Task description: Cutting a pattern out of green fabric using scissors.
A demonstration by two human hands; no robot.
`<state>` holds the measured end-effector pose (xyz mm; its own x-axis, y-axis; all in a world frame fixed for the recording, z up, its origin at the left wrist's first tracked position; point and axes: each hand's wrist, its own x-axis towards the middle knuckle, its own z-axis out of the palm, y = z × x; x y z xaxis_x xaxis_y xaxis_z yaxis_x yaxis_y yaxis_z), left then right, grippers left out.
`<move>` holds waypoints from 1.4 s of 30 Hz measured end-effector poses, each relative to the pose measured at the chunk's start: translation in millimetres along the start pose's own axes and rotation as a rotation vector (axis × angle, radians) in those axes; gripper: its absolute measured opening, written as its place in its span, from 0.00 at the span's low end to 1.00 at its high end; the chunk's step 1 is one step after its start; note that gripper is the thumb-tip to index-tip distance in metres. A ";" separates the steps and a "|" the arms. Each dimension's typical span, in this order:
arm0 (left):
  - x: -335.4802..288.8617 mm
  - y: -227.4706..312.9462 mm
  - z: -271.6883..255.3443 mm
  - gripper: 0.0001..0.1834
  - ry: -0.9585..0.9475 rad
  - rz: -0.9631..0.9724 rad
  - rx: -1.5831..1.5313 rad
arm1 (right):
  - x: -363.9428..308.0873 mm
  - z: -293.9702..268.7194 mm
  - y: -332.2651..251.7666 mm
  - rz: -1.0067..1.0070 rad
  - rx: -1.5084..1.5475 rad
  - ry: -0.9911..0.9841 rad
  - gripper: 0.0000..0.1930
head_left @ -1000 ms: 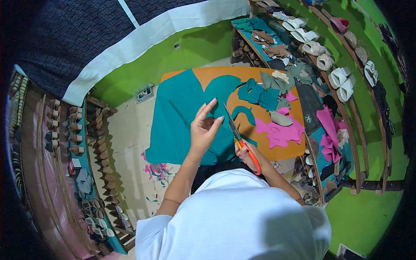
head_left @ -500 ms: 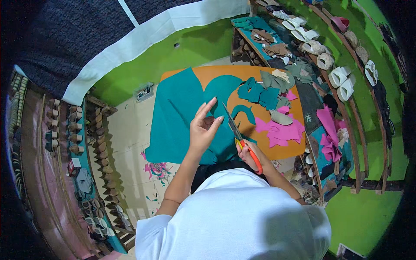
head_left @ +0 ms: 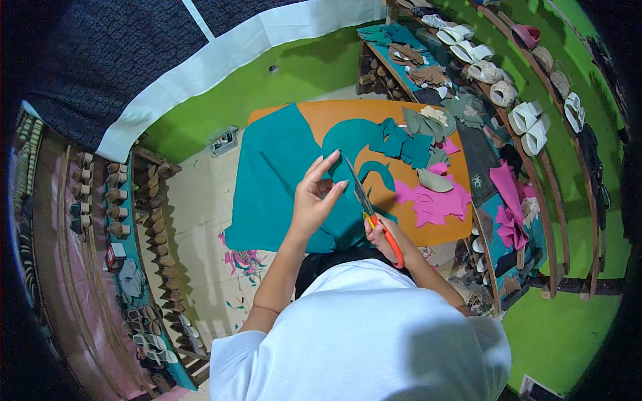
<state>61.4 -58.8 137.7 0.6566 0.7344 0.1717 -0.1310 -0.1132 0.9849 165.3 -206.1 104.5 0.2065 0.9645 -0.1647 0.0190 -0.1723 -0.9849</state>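
My right hand (head_left: 382, 237) is closed round the orange-and-yellow handles of a pair of scissors (head_left: 363, 196). Their long dark blades point away from me and lie over a teal sheet (head_left: 267, 180) of fabric-like material. My left hand (head_left: 315, 197) rests on the same sheet just left of the blades, with fingers and thumb stretched out and apart. Beyond the blade tips a curved flap (head_left: 351, 132) of the teal material bends off to the right. A loose teal crescent (head_left: 378, 175) lies to the right of the scissors.
An orange table (head_left: 428, 234) lies under the work. On its right side are teal offcuts (head_left: 409, 148), grey-green pieces (head_left: 435, 182) and pink scraps (head_left: 435, 206). Racks of shoes (head_left: 528, 127) line the right, shoe forms (head_left: 157, 237) the left. Scraps (head_left: 246, 260) litter the floor.
Both hands have shifted very slightly. The curved teal flap beyond the blades has swung a little to the right, and its far end now meets the teal offcuts.
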 end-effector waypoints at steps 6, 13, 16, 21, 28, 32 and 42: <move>0.8 -2.0 3.8 0.26 0.038 0.006 -0.064 | 0.2 -2.0 0.5 0.010 -0.033 0.016 0.31; 2.7 -0.6 6.7 0.26 0.090 0.048 -0.070 | 1.3 -3.7 6.3 0.014 -0.042 0.015 0.30; 2.9 2.6 5.2 0.26 0.095 0.034 -0.066 | 3.4 -5.6 7.5 -0.038 -0.120 0.017 0.17; 0.1 3.9 4.8 0.26 0.106 0.017 -0.056 | 3.8 -3.8 4.4 -0.018 -0.045 -0.016 0.18; -2.1 3.4 4.3 0.26 0.097 0.040 -0.074 | 1.1 -0.2 -8.2 0.118 0.107 -0.040 0.32; -0.4 1.2 3.7 0.26 0.083 0.032 -0.057 | 1.2 -0.4 -5.1 0.092 0.094 -0.021 0.31; -1.2 -0.5 -7.5 0.25 0.019 0.008 -0.029 | 6.9 5.2 -5.4 0.030 0.040 -0.019 0.31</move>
<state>55.0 -54.6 136.8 0.6410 0.7463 0.1792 -0.1583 -0.0999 0.9823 161.5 -197.5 108.4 0.1874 0.9627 -0.1950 -0.0258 -0.1936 -0.9807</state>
